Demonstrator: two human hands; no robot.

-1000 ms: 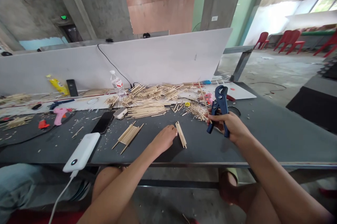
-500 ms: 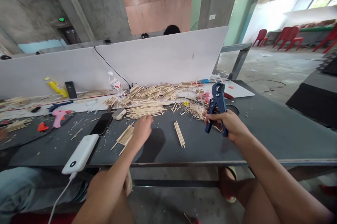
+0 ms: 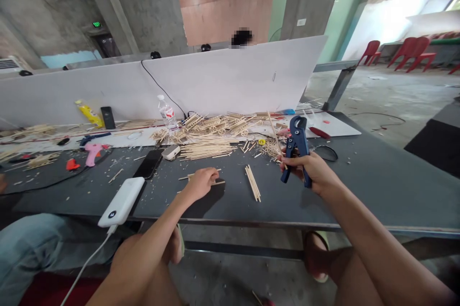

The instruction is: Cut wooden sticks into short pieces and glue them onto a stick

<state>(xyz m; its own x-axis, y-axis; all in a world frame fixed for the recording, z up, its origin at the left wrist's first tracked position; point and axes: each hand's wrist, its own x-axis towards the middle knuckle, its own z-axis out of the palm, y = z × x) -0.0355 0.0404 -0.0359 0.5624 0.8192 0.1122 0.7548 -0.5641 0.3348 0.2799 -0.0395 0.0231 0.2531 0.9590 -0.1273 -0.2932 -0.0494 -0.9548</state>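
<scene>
My right hand (image 3: pixel 316 171) grips a blue cutter (image 3: pixel 297 143) by its handles, jaw pointing up, together with a thin wooden stick (image 3: pixel 275 132) that slants up to the left. My left hand (image 3: pixel 200 184) lies on a small frame of glued sticks (image 3: pixel 214 182) on the dark table (image 3: pixel 359 186), fingers curled over it, hiding most of it. A short bundle of cut sticks (image 3: pixel 253 182) lies between the two hands.
A heap of wooden sticks and stick models (image 3: pixel 212 134) lies before a white partition (image 3: pixel 223 81). A white power bank (image 3: pixel 122 201), a black phone (image 3: pixel 148 163), a pink glue gun (image 3: pixel 92 152) and a water bottle (image 3: pixel 166 112) are to the left. Another person's trouser leg (image 3: pixel 25 248) shows at lower left.
My left hand left the short stick bundle, moved left to the glued stick frame and now rests on it. My right hand kept hold of the cutter and stick.
</scene>
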